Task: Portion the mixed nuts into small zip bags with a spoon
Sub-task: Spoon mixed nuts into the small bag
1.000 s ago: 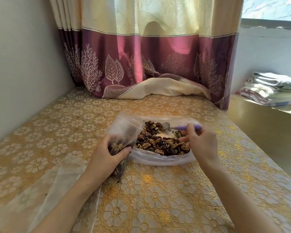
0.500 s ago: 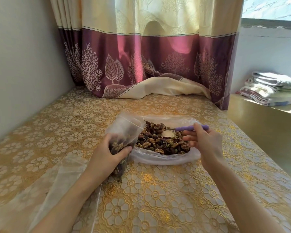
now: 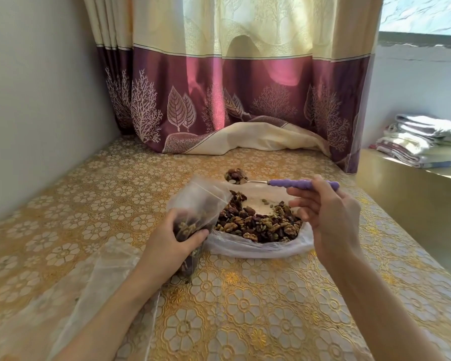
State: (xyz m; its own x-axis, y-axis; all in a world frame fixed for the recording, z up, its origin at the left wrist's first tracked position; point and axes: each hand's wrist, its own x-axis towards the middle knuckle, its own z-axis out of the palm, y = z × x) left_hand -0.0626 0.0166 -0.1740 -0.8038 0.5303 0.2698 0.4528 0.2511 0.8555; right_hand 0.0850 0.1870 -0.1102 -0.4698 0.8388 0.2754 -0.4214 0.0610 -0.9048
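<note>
Around our hands we see a table [image 3: 245, 308] under a gold floral cover. Beyond both hands a purple and cream curtain [image 3: 232, 87] hangs down and bunches on the table top. Far to the right of our right hand, folded cloths [image 3: 425, 142] are stacked on a ledge. Under our left forearm lie loose clear plastic bags [image 3: 94, 290], flat on the cover.

Our left hand [image 3: 172, 246] grips a small zip bag [image 3: 198, 212], fingers and thumb curled round its lower part; the bag stands upright with its mouth open, and nuts show dark inside it. Just right of that hand, touching the small bag, a large white bag [image 3: 258, 247] lies spread open with the mixed nuts [image 3: 258, 222] heaped in it. Our right hand [image 3: 331, 214] pinches the purple handle of the spoon [image 3: 284, 182], the other fingers loosely spread below. The spoon's bowl, piled with nuts, hangs above and just behind the mouth of the small bag, clear of the heap. Nothing stands between the spoon and the bag's mouth.

Half a second ago the spoon's bowl was down in the heap; now it is lifted out, loaded, and a bare white patch shows in the large bag where it scooped. Our left hand and the small bag have kept their place.
</note>
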